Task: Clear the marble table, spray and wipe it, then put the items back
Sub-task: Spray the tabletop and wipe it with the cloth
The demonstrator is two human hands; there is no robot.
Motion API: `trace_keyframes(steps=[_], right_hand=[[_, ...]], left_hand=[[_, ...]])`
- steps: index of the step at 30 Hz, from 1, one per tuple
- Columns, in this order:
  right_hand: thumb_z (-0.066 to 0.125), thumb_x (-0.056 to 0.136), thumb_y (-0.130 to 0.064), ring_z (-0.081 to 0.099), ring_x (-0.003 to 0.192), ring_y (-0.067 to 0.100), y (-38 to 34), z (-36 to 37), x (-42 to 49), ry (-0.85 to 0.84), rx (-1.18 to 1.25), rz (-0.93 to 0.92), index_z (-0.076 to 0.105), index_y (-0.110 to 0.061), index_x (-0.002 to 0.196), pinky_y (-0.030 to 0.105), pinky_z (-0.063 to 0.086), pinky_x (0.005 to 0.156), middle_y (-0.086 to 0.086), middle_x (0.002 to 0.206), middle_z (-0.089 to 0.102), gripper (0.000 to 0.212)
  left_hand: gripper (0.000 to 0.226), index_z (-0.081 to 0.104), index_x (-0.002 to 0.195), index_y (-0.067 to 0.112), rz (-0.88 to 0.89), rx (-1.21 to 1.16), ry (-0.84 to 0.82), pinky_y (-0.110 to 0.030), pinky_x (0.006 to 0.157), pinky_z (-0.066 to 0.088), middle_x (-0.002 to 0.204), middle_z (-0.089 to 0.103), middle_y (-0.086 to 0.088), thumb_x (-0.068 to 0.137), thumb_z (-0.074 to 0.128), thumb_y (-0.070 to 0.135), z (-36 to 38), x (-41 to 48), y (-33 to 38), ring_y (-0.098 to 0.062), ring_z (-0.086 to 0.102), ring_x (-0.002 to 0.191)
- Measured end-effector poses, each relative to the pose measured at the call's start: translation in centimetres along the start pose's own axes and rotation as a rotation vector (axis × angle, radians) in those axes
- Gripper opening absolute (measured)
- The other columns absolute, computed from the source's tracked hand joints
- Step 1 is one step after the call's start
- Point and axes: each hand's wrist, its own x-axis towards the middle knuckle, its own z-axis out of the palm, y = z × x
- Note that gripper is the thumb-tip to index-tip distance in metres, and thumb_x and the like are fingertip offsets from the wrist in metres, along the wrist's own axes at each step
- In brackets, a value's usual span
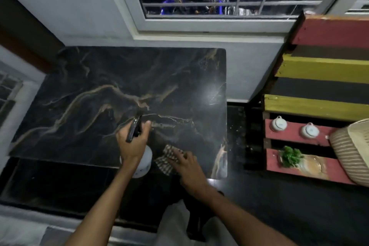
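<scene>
- The marble table [89, 78] has nothing standing on it, so clearing looks done. The step in hand reads as spray-and-wipe.
- The left hand [131, 142] is wrapped round the neck of the spray bottle [144, 161]. It grips just below the black trigger head, and one finger reaches forward beside the trigger. The nozzle points toward 12 o'clock, over the middle of the slab. The bottle's white body hangs above the table's near edge at about 6 o'clock.
- The right hand [187, 166] lies flat, with its fingers straight and spread. It presses a checked cloth [165, 158] onto the marble at the 5 o'clock corner of the top, just right of the bottle.
- No spray mist or wet patch can be made out on the dark, glossy stone.
- The next move probably calls for squeezing the trigger over the dry middle, then sweeping the cloth from 5 o'clock toward 11 o'clock with steady downward pressure.
- On the painted pallet shelf [319, 70] at 3 o'clock sit two white pots [278, 125] and a green plant [291, 156]. These are likely the things to put back afterwards.
</scene>
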Motion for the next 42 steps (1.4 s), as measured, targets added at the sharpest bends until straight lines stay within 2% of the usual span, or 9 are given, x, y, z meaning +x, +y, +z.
trace_keyframes(steps=[3,8,12,17,21,24,31,35,42], right_hand=[[0.063,0.082,-0.017,0.054,0.108,0.033,5.2,-2.8,-4.9,0.149,-0.017,0.143,0.055,-0.030,0.141,0.044,0.051,0.089,-0.001,0.159,0.035,0.061],[0.059,0.065,0.007,0.048,0.105,0.029,4.8,-3.0,-9.0,0.223,0.030,0.425,0.037,-0.045,0.148,0.040,0.052,0.090,-0.009,0.161,0.022,0.100],[0.050,0.085,-0.013,0.038,0.105,0.016,3.0,-1.2,-12.3,0.168,0.130,0.305,0.038,-0.047,0.147,0.031,0.045,0.095,-0.020,0.160,0.020,0.072],[0.044,0.086,-0.003,0.041,0.110,0.019,5.0,-5.5,-12.9,0.472,0.330,0.671,0.062,-0.028,0.133,0.012,0.030,0.095,-0.004,0.149,0.043,0.057],[0.048,0.078,0.023,0.042,0.134,0.020,7.8,-9.9,-13.9,0.669,0.455,0.813,0.066,-0.017,0.130,0.033,0.034,0.114,0.006,0.144,0.049,0.068],[0.048,0.079,0.021,0.048,0.129,0.017,9.8,-12.9,-16.8,0.805,0.506,0.896,0.068,-0.016,0.127,0.031,0.039,0.108,0.001,0.136,0.053,0.064],[0.057,0.082,0.014,0.060,0.116,0.031,19.7,-19.2,-25.4,1.077,0.565,1.124,0.072,-0.010,0.118,0.037,0.048,0.101,0.007,0.121,0.062,0.046],[0.062,0.084,0.008,0.060,0.117,0.029,28.5,-22.6,-30.2,1.182,0.590,1.210,0.073,-0.009,0.116,0.046,0.047,0.106,0.007,0.125,0.062,0.038],[0.072,0.083,-0.001,0.060,0.117,0.030,45.8,-23.8,-36.2,1.101,0.499,1.319,0.073,-0.006,0.115,0.040,0.046,0.104,0.015,0.126,0.065,0.033]], left_hand=[[0.034,0.060,0.065,0.007,-0.070,-0.009,-0.037,-0.051,0.059,0.057,0.061,0.064,-0.012,0.091,0.072,0.024,-0.7,-2.2,-0.1,-0.030,0.064,0.059],[0.032,0.063,0.064,0.010,-0.057,-0.043,-0.096,-0.046,0.061,0.057,0.060,0.065,-0.006,0.091,0.074,0.022,1.2,-4.0,0.6,-0.024,0.065,0.059],[0.032,0.060,0.062,0.012,0.016,-0.116,-0.168,-0.039,0.055,0.052,0.056,0.062,0.000,0.090,0.075,0.017,4.0,-4.7,2.2,-0.015,0.061,0.054],[0.037,0.056,0.059,0.022,0.087,-0.214,-0.276,-0.018,0.049,0.043,0.053,0.055,0.005,0.089,0.076,0.014,7.3,-5.0,5.0,-0.013,0.058,0.054],[0.042,0.049,0.060,0.009,0.132,-0.308,-0.434,-0.037,0.050,0.042,0.053,0.049,-0.008,0.096,0.068,0.019,10.9,-6.1,7.9,-0.025,0.049,0.050],[0.045,0.048,0.062,0.008,0.161,-0.354,-0.559,-0.042,0.053,0.041,0.056,0.049,-0.010,0.100,0.062,0.027,14.5,-7.4,11.1,-0.025,0.049,0.051],[0.033,0.051,0.070,0.031,0.281,-0.470,-0.819,-0.021,0.056,0.039,0.062,0.053,0.009,0.101,0.059,0.037,27.0,-12.4,22.4,-0.003,0.048,0.057],[0.039,0.056,0.079,0.015,0.282,-0.506,-0.939,-0.043,0.062,0.044,0.071,0.056,-0.011,0.101,0.056,0.048,37.6,-15.9,28.7,-0.031,0.057,0.068],[0.036,0.054,0.085,0.008,0.300,-0.560,-1.126,-0.040,0.061,0.045,0.073,0.055,-0.020,0.100,0.061,0.040,58.5,-23.4,35.0,-0.036,0.058,0.067]])
